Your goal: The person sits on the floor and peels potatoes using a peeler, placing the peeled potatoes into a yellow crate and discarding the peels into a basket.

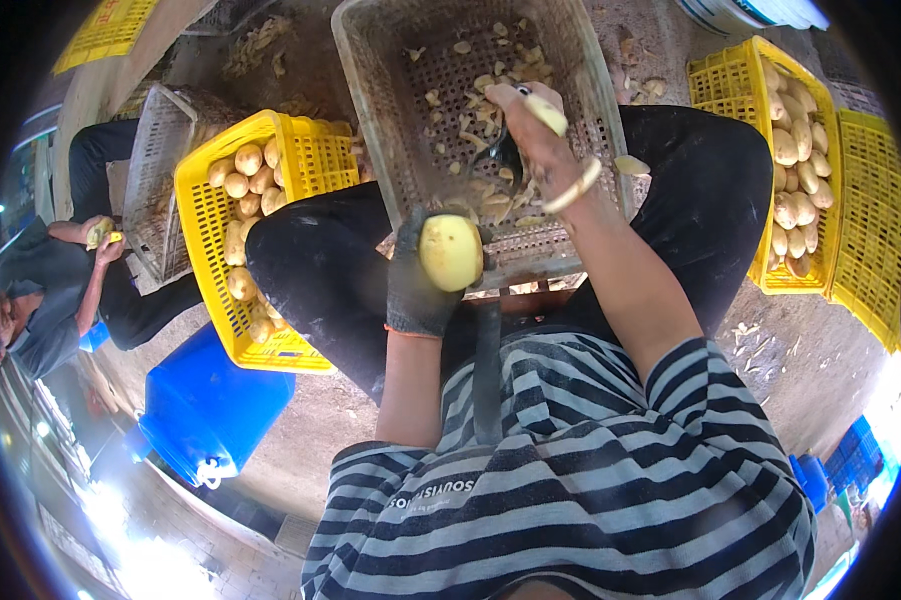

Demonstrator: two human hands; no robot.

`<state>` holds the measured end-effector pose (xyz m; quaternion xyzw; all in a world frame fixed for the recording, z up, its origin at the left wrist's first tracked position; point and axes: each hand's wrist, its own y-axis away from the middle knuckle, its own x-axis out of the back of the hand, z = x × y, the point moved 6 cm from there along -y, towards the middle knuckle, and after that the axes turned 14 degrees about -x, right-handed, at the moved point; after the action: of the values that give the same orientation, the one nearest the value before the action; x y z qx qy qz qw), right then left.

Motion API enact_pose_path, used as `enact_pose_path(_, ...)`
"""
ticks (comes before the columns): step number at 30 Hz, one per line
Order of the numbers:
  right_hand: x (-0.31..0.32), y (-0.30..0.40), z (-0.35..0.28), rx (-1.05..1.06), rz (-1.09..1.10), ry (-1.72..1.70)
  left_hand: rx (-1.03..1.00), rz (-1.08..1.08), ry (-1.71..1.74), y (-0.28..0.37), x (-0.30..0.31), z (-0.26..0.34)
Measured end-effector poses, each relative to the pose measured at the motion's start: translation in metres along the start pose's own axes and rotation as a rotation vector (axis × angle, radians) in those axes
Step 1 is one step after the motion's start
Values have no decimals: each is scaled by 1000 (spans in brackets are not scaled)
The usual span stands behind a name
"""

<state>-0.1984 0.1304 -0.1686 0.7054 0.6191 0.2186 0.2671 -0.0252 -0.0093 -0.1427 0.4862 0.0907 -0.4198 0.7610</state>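
My left hand [425,277], in a dark knit glove with an orange cuff, holds a peeled yellow potato [451,253] near the crate's close end. My right hand [534,139], bare and blurred, is closed around a dark hand tool [506,153], too smeared to name exactly. At its fingers shows a pale piece [546,116]; whether it is a peeling or part of the tool, I cannot tell. Both hands are over a dirty grey plastic crate [360,97] between my legs. Potato peelings [488,112] lie scattered on its slotted bottom.
A yellow crate of potatoes [319,154] stands against my left knee, another [728,86] beyond my right knee. A blue plastic container [210,405] sits lower left. Another person [52,277] works at far left beside a grey crate [161,142]. A potato slice [632,165] is by my right thigh.
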Motion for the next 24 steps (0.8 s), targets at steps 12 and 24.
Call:
enact_pose_path(12,-31,29,-8,314,61,414,-295,-175,-316,-2,-1,8)
enact_pose_path(24,-26,112,-3,2,-105,205,-15,21,139,-6,0,6)
